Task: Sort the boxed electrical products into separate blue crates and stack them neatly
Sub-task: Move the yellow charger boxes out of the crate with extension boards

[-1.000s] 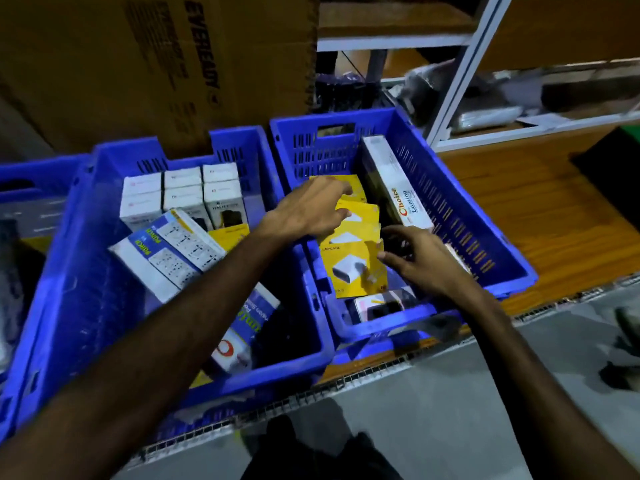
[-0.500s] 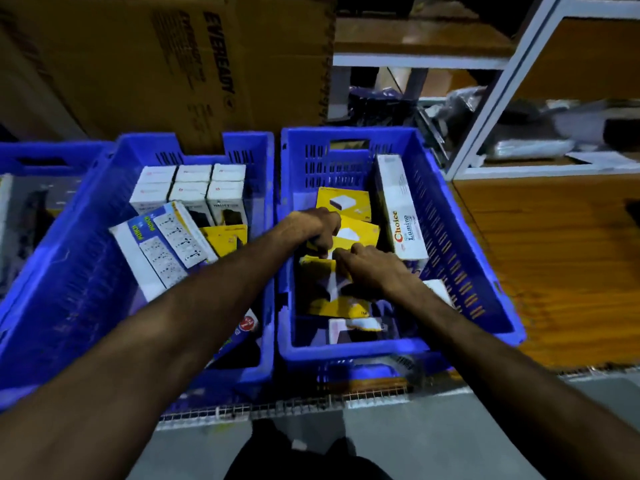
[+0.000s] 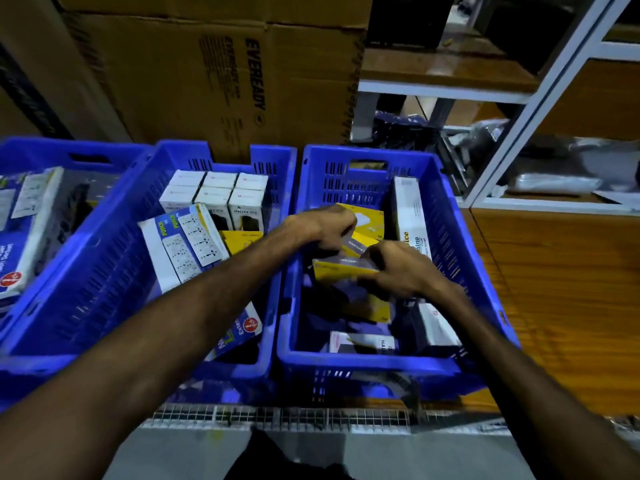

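Yellow boxes (image 3: pixel 341 270) sit in the right blue crate (image 3: pixel 460 271) (pretty blurry). Left hand (image 3: pixel 323 226) and right hand (image 3: pixel 398 268) both grip them.

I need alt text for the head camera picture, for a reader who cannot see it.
Both hands, left hand and right hand, grip small yellow boxes inside the right blue crate. The middle blue crate beside it holds upright white boxes; a brown carton stands behind.
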`<state>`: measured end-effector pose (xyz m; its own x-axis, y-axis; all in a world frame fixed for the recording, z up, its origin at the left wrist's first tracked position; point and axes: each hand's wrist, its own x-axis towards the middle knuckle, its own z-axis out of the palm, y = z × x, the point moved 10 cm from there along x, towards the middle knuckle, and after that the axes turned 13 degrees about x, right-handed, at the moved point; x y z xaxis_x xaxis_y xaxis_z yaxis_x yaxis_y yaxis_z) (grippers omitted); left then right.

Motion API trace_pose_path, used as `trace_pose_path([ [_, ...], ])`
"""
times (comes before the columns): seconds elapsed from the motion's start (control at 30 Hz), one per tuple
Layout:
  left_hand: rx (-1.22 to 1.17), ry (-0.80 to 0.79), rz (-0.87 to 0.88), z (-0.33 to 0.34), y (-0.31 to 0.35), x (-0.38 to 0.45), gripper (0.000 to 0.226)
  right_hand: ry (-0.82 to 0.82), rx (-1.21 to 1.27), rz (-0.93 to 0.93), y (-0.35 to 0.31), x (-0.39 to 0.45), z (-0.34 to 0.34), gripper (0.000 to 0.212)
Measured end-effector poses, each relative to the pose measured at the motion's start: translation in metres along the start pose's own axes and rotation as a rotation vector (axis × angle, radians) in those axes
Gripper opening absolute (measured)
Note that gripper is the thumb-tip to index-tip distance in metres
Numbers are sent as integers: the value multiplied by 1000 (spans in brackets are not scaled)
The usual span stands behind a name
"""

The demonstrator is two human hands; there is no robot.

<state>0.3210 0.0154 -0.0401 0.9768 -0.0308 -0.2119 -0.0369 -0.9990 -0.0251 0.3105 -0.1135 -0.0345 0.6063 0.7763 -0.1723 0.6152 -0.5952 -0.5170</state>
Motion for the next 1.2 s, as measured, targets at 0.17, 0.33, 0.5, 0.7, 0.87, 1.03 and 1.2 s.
trace_pose_path([
  [0.17,-386,278,-133,-43,-44,-34,35,224,555,131,33,-37,-45,58],
  [0.33,-1036,482,-305,-42,-64,-90,27,403,1046,63,24,-76,-59,27],
  [0.5,-1604,595,-455,-6,-67,-143,17,366,1493,117,2,-84,-27,20],
  [0.7,-1845,722,-659,32,-67,-232,27,160,1832,157,-57,-71,20,31],
  [0.87,-1702,966,-877,50,-92,-340,20,66,1796,114,-126,-62,50,21],
  [1.03,-1482,1225,-1057,54,-124,-452,29,-12,1532,92,-194,-57,77,27],
  [1.2,-1254,1372,-1158,61,-168,-548,43,-82,1401,68,-266,-42,108,28],
])
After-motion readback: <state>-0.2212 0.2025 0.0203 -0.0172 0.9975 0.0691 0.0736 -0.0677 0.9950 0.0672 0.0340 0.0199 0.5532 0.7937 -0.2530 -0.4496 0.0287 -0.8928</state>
